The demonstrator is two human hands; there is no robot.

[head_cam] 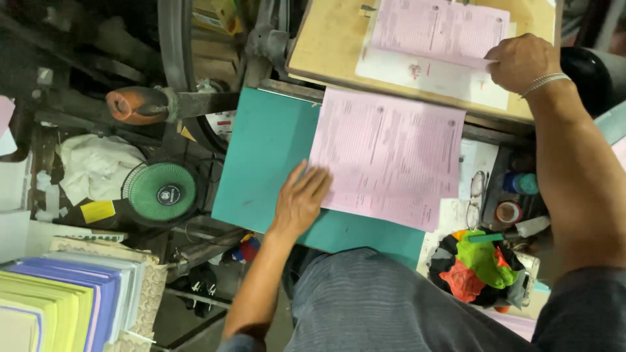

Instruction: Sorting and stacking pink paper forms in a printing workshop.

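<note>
Head view, looking down: left hand (301, 199) flat, fingers spread, pressing near-left edge of pink printed sheet (390, 156) lying on teal board (264, 163); right hand (520, 60) at far right, pinching corner of upper pink sheet (437, 27) atop white paper on tan wooden board (326, 45); green fan (162, 191) at left; coloured paper stack (59, 300) near left; rag bundle (479, 264) near right.

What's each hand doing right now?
Left hand: open, flat on the pink sheet.
Right hand: closed, pinching the upper pink sheet on the board.
</note>
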